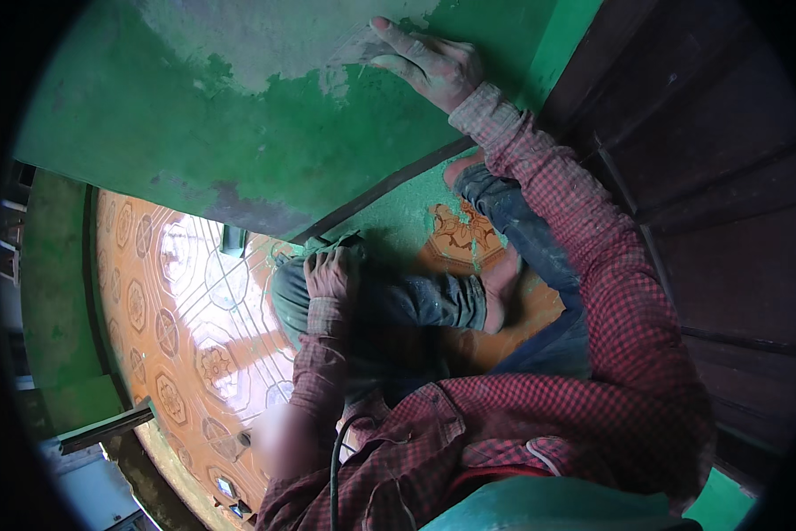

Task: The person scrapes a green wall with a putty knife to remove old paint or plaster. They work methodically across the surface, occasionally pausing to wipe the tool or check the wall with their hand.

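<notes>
My right hand (437, 66) is raised to a green painted wall (192, 146). Between its thumb and forefinger is a thin, greyish flat blade (364, 45), seemingly a scraper, lying against the wall. Its outline blends into a bare grey patch (258, 40) where the paint is gone. My left hand (328, 273) rests over my bent left knee (288, 295), fingers curled on the dusty trouser cloth. I see nothing held in it.
Green paint flakes cover the patterned tile floor (398, 212) along the wall's foot. My bare feet (502, 292) are on these tiles. A dark panelled wooden door (723, 265) stands close on the right. A small box-like object (233, 240) sits by the wall's left end.
</notes>
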The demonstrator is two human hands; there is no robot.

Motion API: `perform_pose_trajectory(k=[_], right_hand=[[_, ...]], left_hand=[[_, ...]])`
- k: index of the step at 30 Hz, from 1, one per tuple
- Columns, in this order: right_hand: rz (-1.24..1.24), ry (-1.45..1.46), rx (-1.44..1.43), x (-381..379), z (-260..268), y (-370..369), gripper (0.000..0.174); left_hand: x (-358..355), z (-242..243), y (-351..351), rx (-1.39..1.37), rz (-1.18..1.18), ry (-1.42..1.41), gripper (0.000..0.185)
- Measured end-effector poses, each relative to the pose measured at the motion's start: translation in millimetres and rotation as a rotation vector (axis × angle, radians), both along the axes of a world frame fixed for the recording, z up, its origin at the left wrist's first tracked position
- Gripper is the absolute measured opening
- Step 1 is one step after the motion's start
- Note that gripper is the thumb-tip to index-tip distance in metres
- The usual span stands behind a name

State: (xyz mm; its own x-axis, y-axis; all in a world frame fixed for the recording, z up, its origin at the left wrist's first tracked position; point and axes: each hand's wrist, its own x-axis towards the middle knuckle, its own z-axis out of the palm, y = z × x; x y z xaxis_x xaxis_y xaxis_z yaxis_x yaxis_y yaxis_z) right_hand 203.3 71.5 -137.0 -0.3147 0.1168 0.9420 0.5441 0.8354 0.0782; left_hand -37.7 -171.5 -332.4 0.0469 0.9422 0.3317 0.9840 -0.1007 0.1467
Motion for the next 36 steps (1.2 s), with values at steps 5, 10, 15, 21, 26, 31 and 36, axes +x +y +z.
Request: perform_pose_trajectory(k=[5, 10, 15, 21, 26, 31, 36], right_hand=[[-0.042, -0.051, 0.004, -2.7, 2.0, -12.8, 0.064], [0.005, 0.043, -0.107, -4.8, -6.1, -12.1, 0.053], [0.085, 0.086, -0.26, -4.8, 14.9, -13.0, 0.034], [0.288, 0.195, -0.409, -7.7, 42.8, -46.1, 0.042], [0.216, 0.122, -0.037, -13.8, 12.3, -30.1, 0.043], [0.116, 0.171, 0.052, -32.7, -7.0, -31.5, 0.057], [0.097, 0.149, 0.045, -33.0, -31.1, -34.1, 0.046]], left_hand=[[1.2, 1.6, -5.6, -0.098, 0.048, -0.015, 0.018], [2.0, 3.9, -4.1, -0.107, 0.03, -0.039, 0.016], [-1.6, -2.1, -5.6, -0.119, 0.052, -0.016, 0.019], [1.0, 3.2, -5.9, -0.139, 0.056, -0.025, 0.023], [2.5, 1.4, -5.1, -0.144, 0.052, -0.041, 0.022], [2.2, 2.8, -7.4, -0.118, 0.039, -0.04, 0.023], [3.6, 2.4, -3.8, -0.136, 0.052, -0.044, 0.023]])
